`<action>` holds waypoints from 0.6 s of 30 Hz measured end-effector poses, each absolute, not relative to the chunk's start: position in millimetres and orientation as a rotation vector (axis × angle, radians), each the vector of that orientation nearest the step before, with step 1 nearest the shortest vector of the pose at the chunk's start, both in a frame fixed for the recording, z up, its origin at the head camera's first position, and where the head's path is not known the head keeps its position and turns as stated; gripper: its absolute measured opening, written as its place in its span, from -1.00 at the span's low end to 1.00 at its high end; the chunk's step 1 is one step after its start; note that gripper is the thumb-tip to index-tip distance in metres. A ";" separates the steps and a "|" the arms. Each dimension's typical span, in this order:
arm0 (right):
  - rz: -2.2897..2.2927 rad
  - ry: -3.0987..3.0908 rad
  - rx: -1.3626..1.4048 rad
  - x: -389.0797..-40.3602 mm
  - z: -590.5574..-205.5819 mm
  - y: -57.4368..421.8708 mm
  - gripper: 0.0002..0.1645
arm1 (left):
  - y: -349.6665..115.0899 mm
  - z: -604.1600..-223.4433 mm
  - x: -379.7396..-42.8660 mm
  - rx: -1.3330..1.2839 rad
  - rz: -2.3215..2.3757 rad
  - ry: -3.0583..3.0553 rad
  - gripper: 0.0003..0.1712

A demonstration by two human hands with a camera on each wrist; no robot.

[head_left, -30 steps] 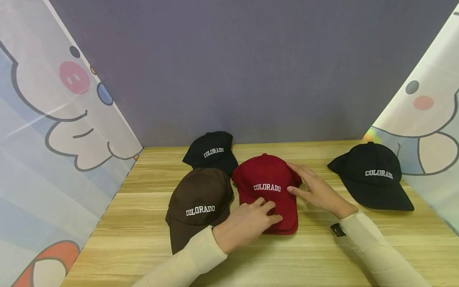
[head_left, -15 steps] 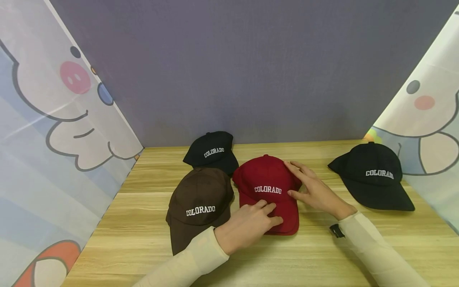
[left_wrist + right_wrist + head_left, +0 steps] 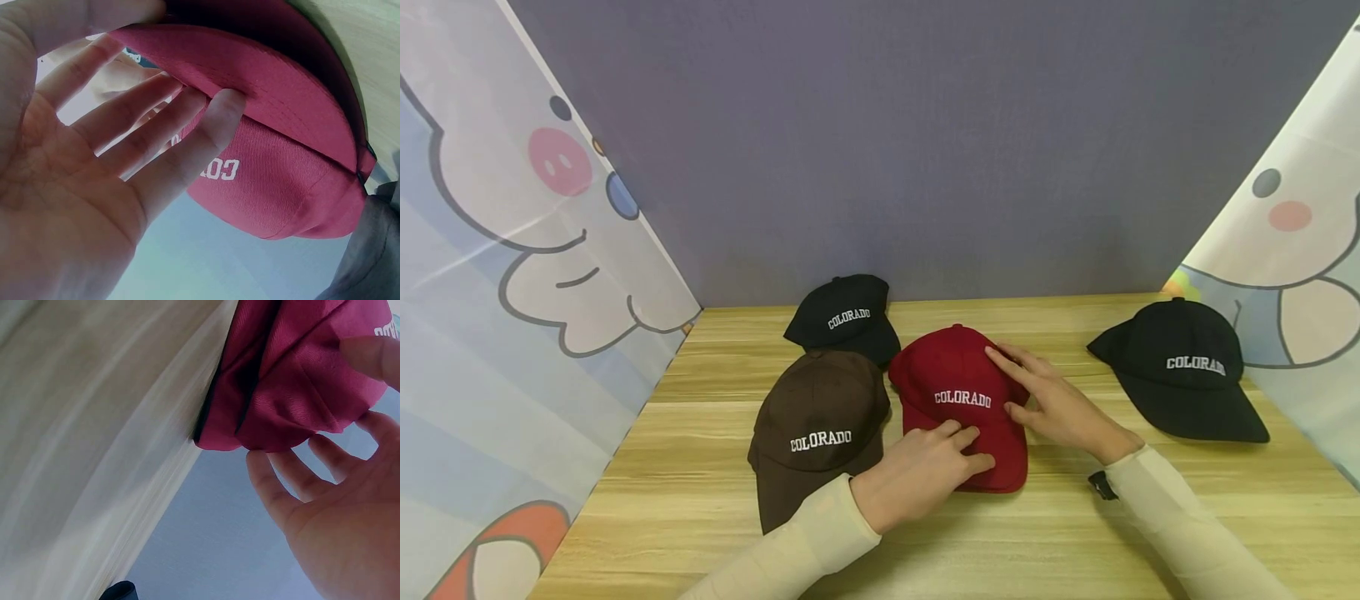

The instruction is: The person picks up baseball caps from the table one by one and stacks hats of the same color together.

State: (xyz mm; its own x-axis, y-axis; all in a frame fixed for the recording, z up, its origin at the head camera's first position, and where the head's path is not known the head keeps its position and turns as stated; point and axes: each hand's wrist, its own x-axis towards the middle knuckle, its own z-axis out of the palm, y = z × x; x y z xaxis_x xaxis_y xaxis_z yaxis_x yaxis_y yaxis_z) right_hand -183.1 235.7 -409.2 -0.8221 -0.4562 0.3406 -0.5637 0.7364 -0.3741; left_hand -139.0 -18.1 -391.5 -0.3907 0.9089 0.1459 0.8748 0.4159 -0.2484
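A red baseball cap point(image 3: 958, 358) with white COLORADO lettering sits mid-table in the head view, brim toward me. My left hand point(image 3: 917, 475) lies over its brim, and the fingertips touch the upper face. Nearly straight fingers point(image 3: 156, 137) appear against the brim in the left wrist view. On the right of the crown rests my right hand point(image 3: 1060, 408), fingers spread and thumb near the lettering. The right wrist view shows its fingers point(image 3: 294, 475) along the crown's side. A second red layer point(image 3: 340, 69) lies close to the brim; I cannot tell whether it is another cap.
A brown cap point(image 3: 820, 408) lies left of the red one, with a black cap point(image 3: 842, 317) behind it. Another black cap point(image 3: 1180, 367) sits at the table's right. A grey wall point(image 3: 925, 167) closes the back; cartoon-printed panels point(image 3: 550, 275) stand at both sides.
My right hand's fingers have slid slightly left and farther onto the red crown. The red cap's brim edges now look closer together. My left hand has barely moved.
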 end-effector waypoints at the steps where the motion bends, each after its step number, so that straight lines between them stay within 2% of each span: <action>1: 0.690 -2.715 0.809 -182.9 -409.6 235.5 -0.08 | -18.2 -391.6 -139.1 -1.561 0.191 -2.417 -0.50; 18: 0.689 -2.731 0.818 -182.5 -413.1 236.6 -0.11 | -18.0 -392.3 -138.2 -1.573 0.161 -2.452 -0.43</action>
